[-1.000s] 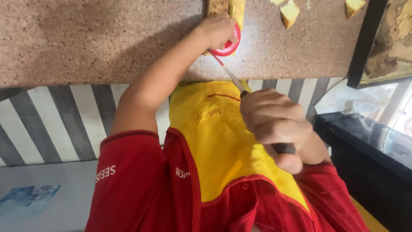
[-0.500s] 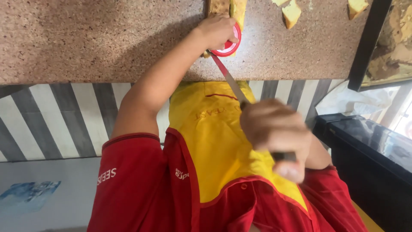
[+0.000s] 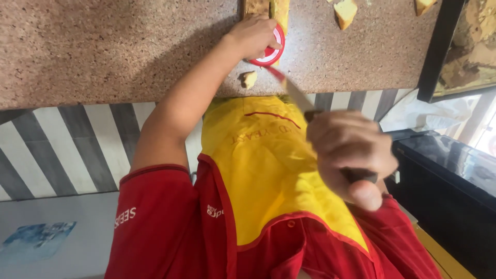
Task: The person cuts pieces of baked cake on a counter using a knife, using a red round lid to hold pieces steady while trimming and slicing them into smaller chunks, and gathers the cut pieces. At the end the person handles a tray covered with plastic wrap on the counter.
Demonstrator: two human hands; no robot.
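Knife (image 3: pixel 292 90) sits tight in the right hand (image 3: pixel 351 155), its tip at the red ring (image 3: pixel 268 49) that the left hand (image 3: pixel 253 36) presses on the worktop (image 3: pixel 103 46). Cutting seems underway; next needs careful aim near fingers.

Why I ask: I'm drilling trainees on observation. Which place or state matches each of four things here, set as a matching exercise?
Things:
1. left hand
2. right hand
3. pale food chunk
4. yellow apron

Places or states:
A. worn over a red shirt
B. grips the knife by its dark handle
C. lies loose near the speckled counter edge
D. holds a red ring on the counter

Pairs: 1-D, 2-B, 3-C, 4-A
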